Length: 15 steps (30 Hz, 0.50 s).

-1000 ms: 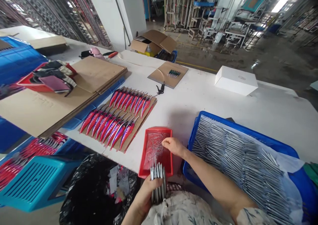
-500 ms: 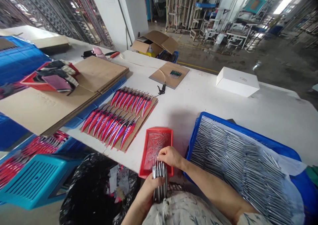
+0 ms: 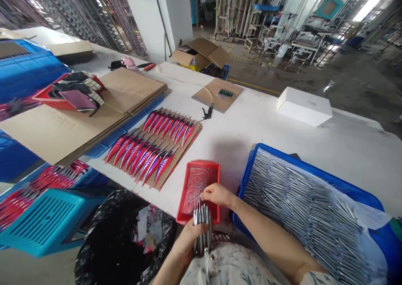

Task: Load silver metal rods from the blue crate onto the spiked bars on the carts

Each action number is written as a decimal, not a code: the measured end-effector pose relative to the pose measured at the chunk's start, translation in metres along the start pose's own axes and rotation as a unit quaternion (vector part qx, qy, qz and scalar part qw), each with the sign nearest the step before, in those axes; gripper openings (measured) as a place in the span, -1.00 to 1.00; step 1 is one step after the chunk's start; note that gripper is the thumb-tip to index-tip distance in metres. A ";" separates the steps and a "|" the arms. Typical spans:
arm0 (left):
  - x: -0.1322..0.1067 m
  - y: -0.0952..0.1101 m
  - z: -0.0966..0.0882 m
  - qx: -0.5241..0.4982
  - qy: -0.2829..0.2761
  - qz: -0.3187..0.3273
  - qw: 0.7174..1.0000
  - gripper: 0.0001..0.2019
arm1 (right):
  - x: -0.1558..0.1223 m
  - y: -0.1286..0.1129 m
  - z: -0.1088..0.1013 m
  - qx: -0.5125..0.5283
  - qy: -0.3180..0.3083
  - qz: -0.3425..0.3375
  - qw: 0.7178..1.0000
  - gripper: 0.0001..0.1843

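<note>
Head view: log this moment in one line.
left hand: clasping silvery rods | right hand: beside thin wires at rods' tips, grip unclear | red tray: loose wires inside

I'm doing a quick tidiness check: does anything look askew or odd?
Mildly, yes: at the right end of the blue basket, the white liner looks askew, its corner lapping over the rim.

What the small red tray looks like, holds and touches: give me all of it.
The small red tray is a shallow, open-topped rectangle with raised walls, apparently plastic. It sits upright on the white table, left of the blue crate. Thin silvery wires lie tangled inside. The left hand, gripping silver rods, partly hides its near end; the right hand covers part of its right side. Whether either touches it is unclear.
</note>
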<state>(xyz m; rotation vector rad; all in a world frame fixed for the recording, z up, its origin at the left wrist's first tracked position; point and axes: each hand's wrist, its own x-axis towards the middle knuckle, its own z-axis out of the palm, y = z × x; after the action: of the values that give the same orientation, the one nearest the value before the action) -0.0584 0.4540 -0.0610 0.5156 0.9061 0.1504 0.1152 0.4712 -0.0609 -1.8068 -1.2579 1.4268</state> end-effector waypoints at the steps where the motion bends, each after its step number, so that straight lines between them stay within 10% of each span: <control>1: -0.002 0.001 0.002 0.001 0.003 0.002 1.000 -0.74 | -0.003 -0.003 0.005 0.010 -0.018 0.004 1.000 -0.73; 15: 0.000 0.007 0.003 0.040 0.020 -0.011 0.999 -0.81 | 0.008 -0.011 0.015 0.140 0.123 0.022 0.982 -0.80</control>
<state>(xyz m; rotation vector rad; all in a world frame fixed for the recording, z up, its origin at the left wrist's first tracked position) -0.0558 0.4589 -0.0559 0.5786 0.9590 0.1050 0.0972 0.4812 -0.0603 -1.7607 -0.8525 1.2838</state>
